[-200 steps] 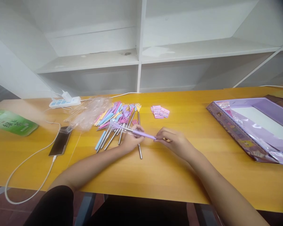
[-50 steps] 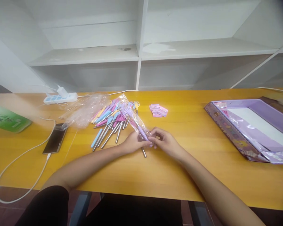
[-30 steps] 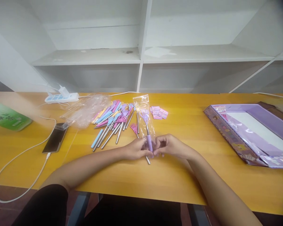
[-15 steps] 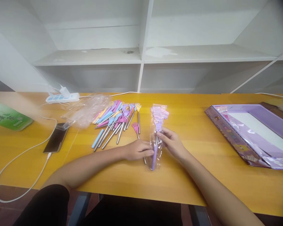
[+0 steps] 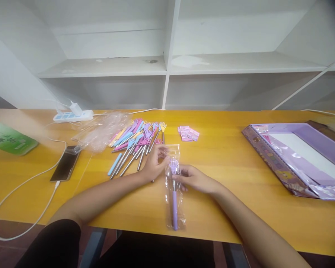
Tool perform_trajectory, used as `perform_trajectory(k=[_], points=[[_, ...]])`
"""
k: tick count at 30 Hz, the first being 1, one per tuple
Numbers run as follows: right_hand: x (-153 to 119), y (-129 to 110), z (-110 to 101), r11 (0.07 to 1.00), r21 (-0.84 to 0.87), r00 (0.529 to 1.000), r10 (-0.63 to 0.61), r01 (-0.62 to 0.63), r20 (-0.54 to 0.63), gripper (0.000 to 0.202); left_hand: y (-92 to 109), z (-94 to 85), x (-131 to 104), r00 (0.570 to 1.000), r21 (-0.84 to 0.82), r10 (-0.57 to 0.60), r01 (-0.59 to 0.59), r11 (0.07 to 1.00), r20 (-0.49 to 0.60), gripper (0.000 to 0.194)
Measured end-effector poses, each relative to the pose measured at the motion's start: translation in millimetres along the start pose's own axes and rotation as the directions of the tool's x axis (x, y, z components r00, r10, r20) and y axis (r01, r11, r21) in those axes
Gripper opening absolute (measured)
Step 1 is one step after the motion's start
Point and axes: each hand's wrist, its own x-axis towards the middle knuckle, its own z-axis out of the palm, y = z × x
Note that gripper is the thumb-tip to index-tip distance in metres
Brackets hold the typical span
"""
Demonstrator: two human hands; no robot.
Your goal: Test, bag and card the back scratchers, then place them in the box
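A purple back scratcher (image 5: 175, 208) with a hand-shaped head lies inside a clear plastic bag (image 5: 169, 217), its head toward the bag's top. My right hand (image 5: 194, 178) grips the bagged scratcher just below the head, thumb on top. At the bag's upper left edge, the curled fingers of my left hand (image 5: 156, 162) pinch the plastic. Partly hidden behind that hand is a pink back scratcher (image 5: 158, 141). Farther left lies a pile of back scratchers (image 5: 134, 143) in pink, blue, yellow and purple, with metal rods.
Small pink cards (image 5: 188, 133) lie beyond my hands. On the right stands a purple display box (image 5: 284, 163). Clear plastic bags (image 5: 102, 130), a phone (image 5: 65, 163) on a white cable, a power strip (image 5: 74, 115) and a green bottle (image 5: 12, 137) are on the left.
The bagged scratcher has come nearer to me and slightly left, uncovering the pink cards. My left hand has shifted from the scratcher's handle up to the bag's top end.
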Motion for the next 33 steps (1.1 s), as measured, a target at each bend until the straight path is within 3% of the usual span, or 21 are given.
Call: perform_trajectory(k=[4,10,33], points=[[3,3,3,1.0,0.01,0.997,0.02,-0.021,0.073,0.048,4,-2.0,2,0.998,0.018,-0.04,0.039,0.999,0.044,0.025],[5,3,-1,1.0,0.004,0.999,-0.028,0.028,0.017,0.045,1,-2.8,5,0.989,-0.057,-0.132,0.136,0.989,0.064,0.034],[4,0,-4,0.997,-0.063,0.999,-0.039,0.039,0.004,0.046,-10,-4.7,7,0.99,-0.037,-0.143,0.143,0.989,0.0,0.029]])
